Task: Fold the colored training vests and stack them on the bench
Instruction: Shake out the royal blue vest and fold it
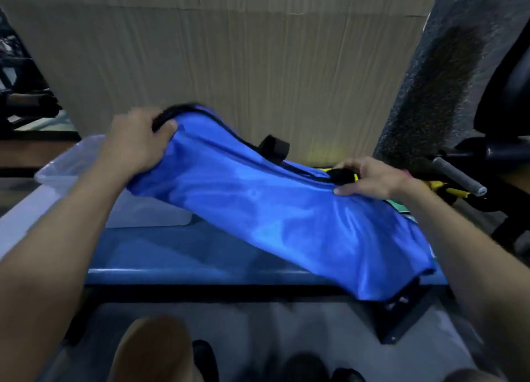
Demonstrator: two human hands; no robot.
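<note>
A shiny blue vest (275,209), smooth and satin-like with black piping along its edge, is stretched lengthwise between both hands above a blue bench (177,252). The left hand (134,143) is raised, fingers curled tight round the bunched black-trimmed end of the vest. The right hand (370,178) sits lower, thumb and fingers pinching the fabric beside a black strap (342,176). A second black loop (274,147) sticks up from the vest's far edge. The cloth sags in soft folds and its near right end drapes over the bench's front edge, above a dark metal bracket (401,315).

A clear plastic bin (68,169), rounded at the corners, sits on the bench at left, partly under the left forearm. Under the right hand, scraps of yellow cloth (456,192) and green cloth (398,206) show on the bench. A ribbed cardboard sheet (243,66) stands behind, beside a rough grey pillar (436,94). A grey foam-covered bar (459,178) juts in at right
</note>
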